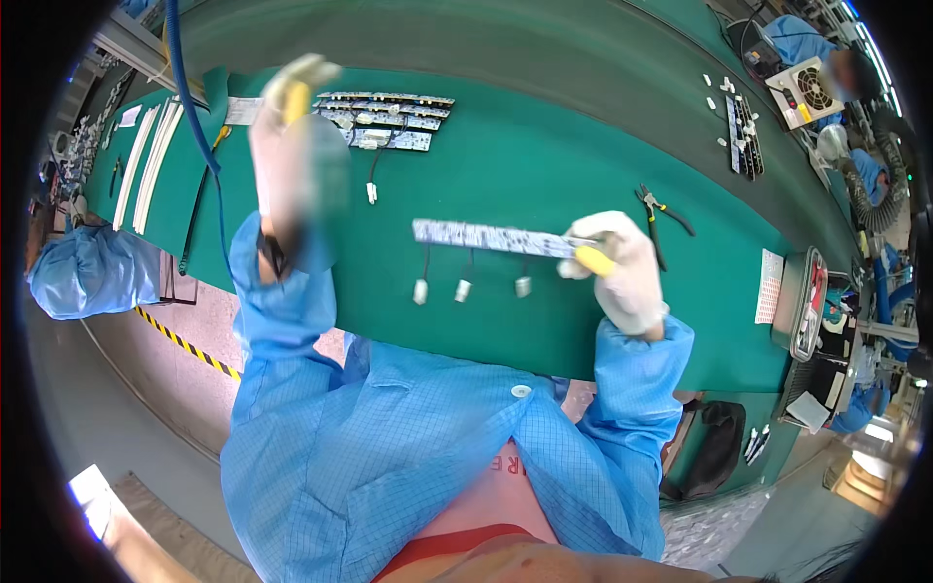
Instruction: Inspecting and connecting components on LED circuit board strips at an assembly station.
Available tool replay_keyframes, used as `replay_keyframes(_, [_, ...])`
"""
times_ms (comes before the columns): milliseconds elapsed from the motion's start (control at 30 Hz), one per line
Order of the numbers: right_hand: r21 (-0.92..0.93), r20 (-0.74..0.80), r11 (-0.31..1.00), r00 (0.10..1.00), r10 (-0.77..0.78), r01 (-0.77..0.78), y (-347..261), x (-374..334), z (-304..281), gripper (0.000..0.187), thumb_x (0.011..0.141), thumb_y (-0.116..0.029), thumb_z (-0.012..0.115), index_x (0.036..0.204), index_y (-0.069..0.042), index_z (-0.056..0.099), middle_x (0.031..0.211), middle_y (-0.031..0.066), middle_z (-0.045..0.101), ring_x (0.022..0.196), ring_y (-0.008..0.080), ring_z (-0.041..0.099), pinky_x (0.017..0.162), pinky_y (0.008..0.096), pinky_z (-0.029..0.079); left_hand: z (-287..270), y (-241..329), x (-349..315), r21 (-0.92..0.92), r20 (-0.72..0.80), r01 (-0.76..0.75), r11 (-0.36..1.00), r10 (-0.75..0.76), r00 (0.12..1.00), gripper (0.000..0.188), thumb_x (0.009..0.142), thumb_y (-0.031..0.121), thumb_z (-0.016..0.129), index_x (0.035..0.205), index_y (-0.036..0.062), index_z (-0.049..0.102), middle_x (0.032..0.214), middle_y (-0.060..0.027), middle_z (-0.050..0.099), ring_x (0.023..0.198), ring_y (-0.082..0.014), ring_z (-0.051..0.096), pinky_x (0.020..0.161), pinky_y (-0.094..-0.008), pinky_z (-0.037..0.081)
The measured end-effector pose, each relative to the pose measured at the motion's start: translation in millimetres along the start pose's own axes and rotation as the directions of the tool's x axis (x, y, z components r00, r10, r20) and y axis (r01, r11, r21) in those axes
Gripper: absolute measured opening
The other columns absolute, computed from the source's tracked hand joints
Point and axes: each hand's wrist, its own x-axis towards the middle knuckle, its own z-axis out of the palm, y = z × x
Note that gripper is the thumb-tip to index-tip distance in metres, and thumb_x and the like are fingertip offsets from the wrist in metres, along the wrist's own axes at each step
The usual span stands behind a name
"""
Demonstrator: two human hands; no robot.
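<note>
My right hand, in a white glove with a yellow thumb cover, pinches the right end of a long, narrow circuit board. The board is held level above the green mat, and several short dark leads with white connectors hang from its lower edge. Raised at the left, my left hand wears the same kind of glove; its fingers bend to the right, and blur hides whether they hold anything. Just right of that hand, a stack of similar circuit boards lies on the mat, one lead trailing toward me.
Cutting pliers lie right of my right hand. White strips and a blue hanging cable are at the left. More boards sit at the far right, beyond a metal tray and a printed sheet.
</note>
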Motion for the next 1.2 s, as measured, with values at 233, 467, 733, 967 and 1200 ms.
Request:
replay_keyframes(233, [-0.051, -0.339, 0.948, 0.887, -0.314, 0.316, -45, -32, 11, 0.032, 0.088, -0.021, 0.069, 0.11, -0.002, 0.056, 0.09, 0.011, 0.064, 0.067, 0.016, 0.063, 0.059, 0.024, 0.051, 39, 69, -96, -0.491, 0.627, 0.33, 0.806, 0.064, 0.777, 0.073, 0.095, 0.059, 0.043, 0.135, -0.0011, 0.045, 0.115, -0.0144, 0.063, 0.107, -0.0217, 0.059, 0.097, -0.0358, 0.044])
replay_keyframes(467, [-0.098, -0.296, 0.973, 0.927, -0.229, 0.209, -44, -34, -1, 0.033, 0.093, -0.026, 0.062, 0.113, -0.001, 0.056, 0.078, 0.0048, 0.062, 0.054, 0.0078, 0.055, 0.051, 0.0196, 0.042, 38, 71, -105, -0.304, 0.487, 0.165, 0.938, 0.003, 0.874, 0.049, 0.079, 0.024, 0.076, 0.122, 0.0056, 0.06, 0.118, -0.0152, 0.062, 0.102, -0.0197, 0.063, 0.089, -0.0329, 0.049])
replay_keyframes(733, [0.095, -0.199, 0.971, 0.96, -0.197, 0.219, -51, -36, -2, 0.042, 0.093, -0.024, 0.064, 0.122, 0.004, 0.051, 0.074, 0.0097, 0.065, 0.054, 0.013, 0.059, 0.052, 0.0218, 0.047, 33, 77, -102, -0.185, 0.456, 0.053, 0.981, 0.038, 0.889, 0.054, 0.081, 0.042, 0.072, 0.117, 0.0029, 0.062, 0.091, -0.0112, 0.071, 0.093, -0.0191, 0.065, 0.107, -0.0459, 0.034])
replay_keyframes(967, [0.108, -0.18, 0.965, 0.959, -0.219, 0.241, -59, -41, 2, 0.047, 0.09, -0.028, 0.067, 0.121, 0.005, 0.051, 0.077, 0.0121, 0.065, 0.053, 0.0137, 0.059, 0.052, 0.0215, 0.046, 33, 76, -95, -0.172, 0.367, -0.08, 0.982, 0.14, 0.92, 0.05, 0.073, 0.041, 0.075, 0.112, 0.01, 0.068, 0.085, -0.008, 0.072, 0.1, -0.0218, 0.065, 0.093, -0.0352, 0.047])
replay_keyframes(1200, [0.113, -0.16, 0.961, 0.959, -0.234, 0.254, -63, -42, 8, 0.049, 0.087, -0.029, 0.071, 0.118, 0.004, 0.053, 0.077, 0.0118, 0.063, 0.055, 0.0137, 0.059, 0.052, 0.0236, 0.047, 29, 71, -88, -0.211, 0.38, -0.095, 0.973, 0.171, 0.909, 0.056, 0.078, 0.048, 0.068, 0.111, 0.0029, 0.067, 0.079, -0.0048, 0.073, 0.098, -0.0206, 0.065, 0.1, -0.04, 0.044])
